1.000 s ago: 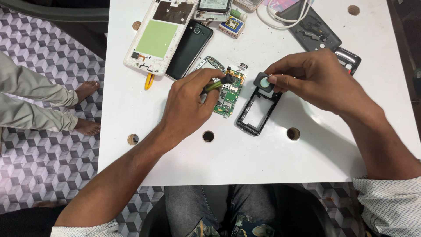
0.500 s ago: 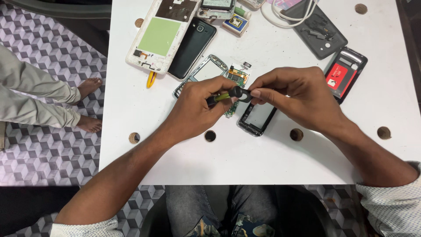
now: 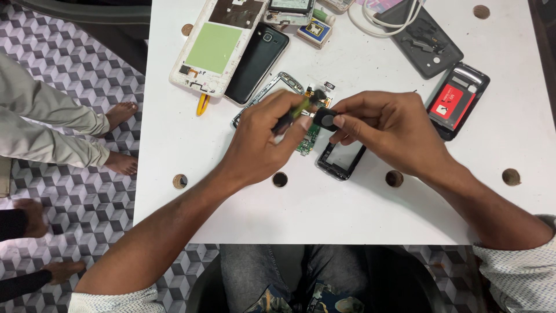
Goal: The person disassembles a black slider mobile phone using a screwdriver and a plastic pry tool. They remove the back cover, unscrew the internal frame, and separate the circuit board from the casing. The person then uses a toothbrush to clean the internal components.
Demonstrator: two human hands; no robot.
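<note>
My left hand [image 3: 266, 139] grips a small screwdriver [image 3: 296, 112] with a green and black handle, its tip pointing at a small round black part [image 3: 326, 120]. That part is pinched between the fingers of my right hand [image 3: 382, 130]. Both hands hover over the white table [image 3: 324, 208]. Under them lie a green circuit board [image 3: 310, 139] and a black phone frame [image 3: 341, 159]. A silver phone bezel [image 3: 272, 87] lies just beyond my left hand.
At the back lie a white phone shell with a green panel [image 3: 211, 49], a black phone [image 3: 256, 55], a grey back cover [image 3: 425, 37], a black phone body with a red label [image 3: 457, 99], and white cables [image 3: 376, 17]. Another person's bare feet [image 3: 119, 139] rest on the patterned floor at left.
Both hands have lifted slightly and come together. The right hand has brought the round black part up from the phone frame to the screwdriver tip.
</note>
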